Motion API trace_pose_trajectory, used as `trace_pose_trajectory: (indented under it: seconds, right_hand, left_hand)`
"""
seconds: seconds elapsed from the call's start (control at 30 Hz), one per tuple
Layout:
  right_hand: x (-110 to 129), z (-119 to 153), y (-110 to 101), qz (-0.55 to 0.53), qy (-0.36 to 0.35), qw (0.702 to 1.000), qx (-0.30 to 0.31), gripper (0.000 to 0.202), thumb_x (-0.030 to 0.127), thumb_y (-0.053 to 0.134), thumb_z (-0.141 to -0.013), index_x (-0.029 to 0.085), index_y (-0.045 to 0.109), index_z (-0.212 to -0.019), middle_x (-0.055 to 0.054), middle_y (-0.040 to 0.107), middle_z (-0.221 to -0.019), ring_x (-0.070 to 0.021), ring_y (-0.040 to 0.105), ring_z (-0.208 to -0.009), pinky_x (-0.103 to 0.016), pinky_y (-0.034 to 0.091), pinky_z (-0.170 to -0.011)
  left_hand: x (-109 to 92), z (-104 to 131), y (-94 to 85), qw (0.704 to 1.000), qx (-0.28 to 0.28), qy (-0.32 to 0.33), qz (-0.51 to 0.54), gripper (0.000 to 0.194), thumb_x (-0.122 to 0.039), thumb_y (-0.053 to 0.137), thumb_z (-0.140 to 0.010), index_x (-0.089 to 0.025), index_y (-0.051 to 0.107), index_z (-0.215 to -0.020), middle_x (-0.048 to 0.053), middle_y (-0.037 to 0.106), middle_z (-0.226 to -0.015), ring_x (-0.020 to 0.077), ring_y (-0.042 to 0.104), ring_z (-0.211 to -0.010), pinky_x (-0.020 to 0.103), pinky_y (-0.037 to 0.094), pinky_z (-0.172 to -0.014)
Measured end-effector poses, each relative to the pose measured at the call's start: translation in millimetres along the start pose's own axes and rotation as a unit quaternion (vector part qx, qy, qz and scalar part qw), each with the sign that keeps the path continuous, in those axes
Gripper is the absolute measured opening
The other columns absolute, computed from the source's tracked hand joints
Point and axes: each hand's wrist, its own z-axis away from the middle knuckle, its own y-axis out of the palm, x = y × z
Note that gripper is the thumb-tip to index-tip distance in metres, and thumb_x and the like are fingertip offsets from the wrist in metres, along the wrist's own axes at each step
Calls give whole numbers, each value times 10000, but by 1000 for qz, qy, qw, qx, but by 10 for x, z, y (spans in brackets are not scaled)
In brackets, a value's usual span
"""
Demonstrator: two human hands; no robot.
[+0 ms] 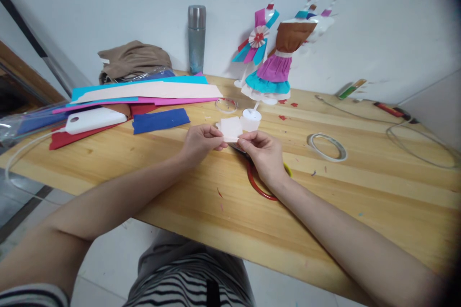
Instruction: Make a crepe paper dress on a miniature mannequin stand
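Observation:
A small pale pink piece of paper (231, 129) is stretched between my two hands above the table. Thumb and fingers of my left hand (203, 143) pinch its lower left corner, while my right hand (262, 152) pinches the lower right one. Scissors with red and yellow handles (256, 183) lie beneath my right hand, partly covered by it. Just behind the paper stands a small white round base (252, 115). A doll-like form in a brown, magenta and blue dress (275, 67) rises beyond it.
Coloured paper strips (144, 91), a blue piece (161, 121) and a white power strip (95, 120) lie left. A flask (196, 41) and a second dressed form (258, 38) stand at the back. Tape (327, 147) and a cable (396, 134) are on the right.

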Motion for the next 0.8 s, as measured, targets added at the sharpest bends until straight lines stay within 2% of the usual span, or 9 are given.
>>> trace_pose_trajectory:
  seconds: [0.2,0.5,0.8]
  right_hand:
    - [-6,0,4,11,5,1000,-7,214,384,776,-661,202,683,-724,-9,679,-662,-151,603,-589,-311,491,-633]
    - [29,14,13,-8,6,1000,-8,154,326,787,-635,212,701,-693,-1,670,-622,-142,573,-554,-300,471,-599]
    - [21,12,15,-11,-14,1000,-10,142,323,774,-660,221,706,-730,0,682,-657,-142,582,-572,-310,480,-617]
  left_hand:
    - [-12,7,-1,1000,9,2,-4,129,-38,654,-643,-143,595,-599,-4,681,-527,103,643,-508,217,532,-582]
    - [-8,11,-12,1000,5,1,-20,142,-11,620,-655,-139,577,-609,-18,648,-479,103,646,-477,175,497,-506]
    - [10,9,-33,997,30,55,-50,114,-30,635,-669,-136,596,-652,-38,625,-489,82,607,-436,158,459,-464]
